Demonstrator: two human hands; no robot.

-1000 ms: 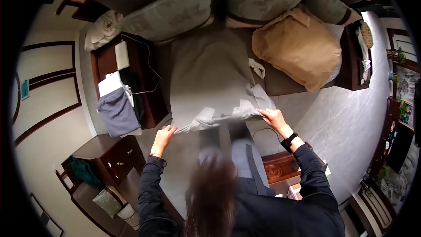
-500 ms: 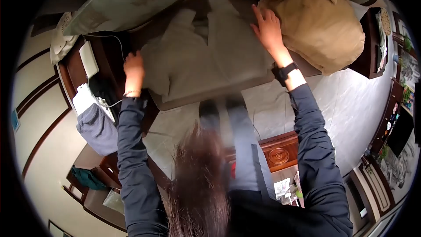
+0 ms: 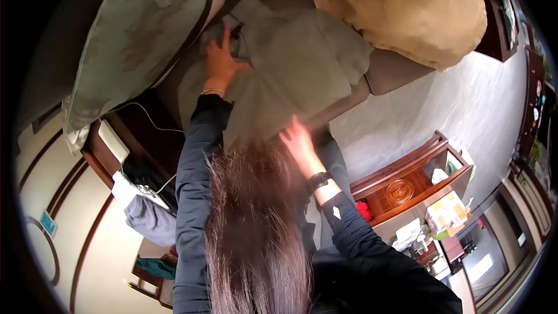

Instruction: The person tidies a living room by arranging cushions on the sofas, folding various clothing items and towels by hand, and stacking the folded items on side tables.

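A grey-beige garment (image 3: 290,64), with what look like a collar and front opening, lies spread on the brown sofa seat (image 3: 390,72). My left hand (image 3: 222,65) is on its upper left part by the opening, thumb and fingers spread apart. Nearer to me, my right hand (image 3: 299,144) is at the garment's front edge with its fingers stretched out. The hand is slightly blurred, and whether it touches the cloth I cannot tell. Long hair (image 3: 256,221) hangs down in front and hides part of the near edge.
A patterned cushion (image 3: 139,35) leans at the left, and a tan cushion (image 3: 407,11) sits at the right. On the left side table are a white device (image 3: 114,141) with a cable and a grey cloth (image 3: 150,218). A carved wooden table (image 3: 398,192) stands behind right.
My left hand has moved right onto the cloth. My right hand has come down from the far edge to the near edge. The garment is shifted and creased, and the view has turned.
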